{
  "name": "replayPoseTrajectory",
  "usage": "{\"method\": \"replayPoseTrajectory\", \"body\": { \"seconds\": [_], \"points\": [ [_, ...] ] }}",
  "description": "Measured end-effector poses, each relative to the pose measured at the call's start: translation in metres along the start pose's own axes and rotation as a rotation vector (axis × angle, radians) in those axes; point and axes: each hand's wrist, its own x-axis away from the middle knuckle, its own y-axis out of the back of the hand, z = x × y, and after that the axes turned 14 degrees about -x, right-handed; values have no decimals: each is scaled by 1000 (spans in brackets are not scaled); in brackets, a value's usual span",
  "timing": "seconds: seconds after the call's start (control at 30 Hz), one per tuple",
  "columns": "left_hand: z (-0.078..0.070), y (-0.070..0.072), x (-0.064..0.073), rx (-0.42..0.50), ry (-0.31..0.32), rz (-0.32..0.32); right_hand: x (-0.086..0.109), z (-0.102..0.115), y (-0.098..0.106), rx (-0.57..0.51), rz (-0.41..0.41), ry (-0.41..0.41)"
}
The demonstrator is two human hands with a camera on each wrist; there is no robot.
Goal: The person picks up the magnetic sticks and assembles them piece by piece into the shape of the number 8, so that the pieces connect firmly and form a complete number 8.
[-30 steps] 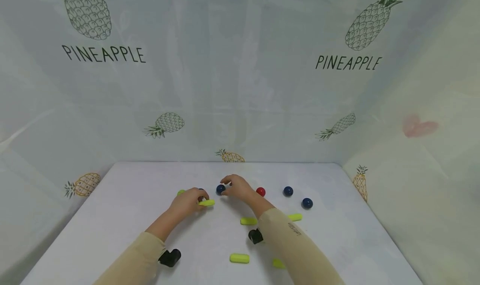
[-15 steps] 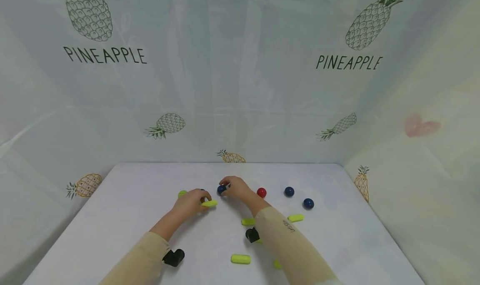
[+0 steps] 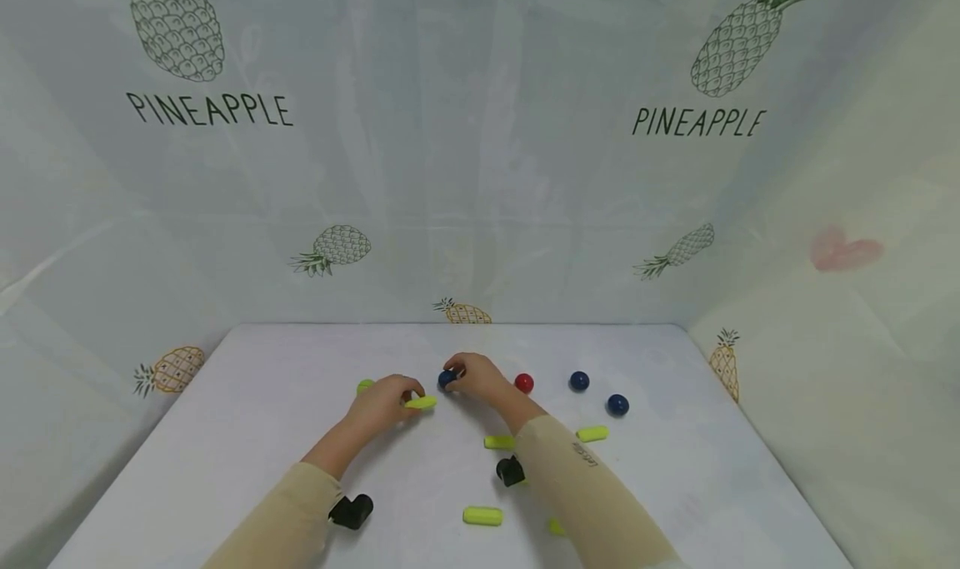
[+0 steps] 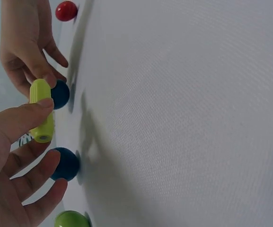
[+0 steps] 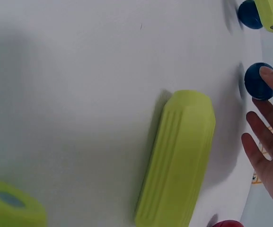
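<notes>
Between thumb and forefinger, my left hand (image 3: 378,406) pinches a yellow-green ridged rod (image 4: 42,128) with a grey disc in its end. Its other fingers are spread beside a dark blue ball (image 4: 66,164) on the table, which is hidden behind the hand in the head view. To the right, my right hand (image 3: 480,377) pinches another dark blue ball (image 5: 254,85) by thumb and fingertips. In the left wrist view, the rod's far end overlaps this ball. A green ball (image 3: 364,385) lies just behind the left hand.
A red ball (image 3: 524,382) and two dark blue balls, one farther back (image 3: 579,381) and one nearer (image 3: 618,405), lie right of the hands. Several yellow-green rods are scattered nearer, including a front rod (image 3: 482,516) and a right rod (image 3: 592,433). Patterned cloth walls surround the white table (image 3: 285,402).
The right fingers have drawn in around the blue ball, which sits slightly farther right. My left hand and its rod have moved a little to the right. The ball behind that hand is now covered.
</notes>
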Motion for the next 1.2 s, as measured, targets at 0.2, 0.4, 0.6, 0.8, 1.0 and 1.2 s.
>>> {"method": "replayPoseTrajectory", "body": {
  "seconds": [0.2,0.4,0.6,0.8,1.0,1.2],
  "points": [
    [-3,-1,-2,-9,3,4,7,-3,5,-12,11,10],
    [-10,-4,-7,-11,-21,9,15,-6,11,-1,15,34],
    [-18,-6,-10,-46,-19,16,22,-10,16,-5,20,19],
    [-22,-11,-13,-68,-6,34,28,-13,20,0,18,9],
    [-21,-16,-17,-60,1,70,35,-15,23,-4,28,2],
    [-19,-19,-20,-51,29,106,42,-15,22,-20,47,-4]
  ]
}}
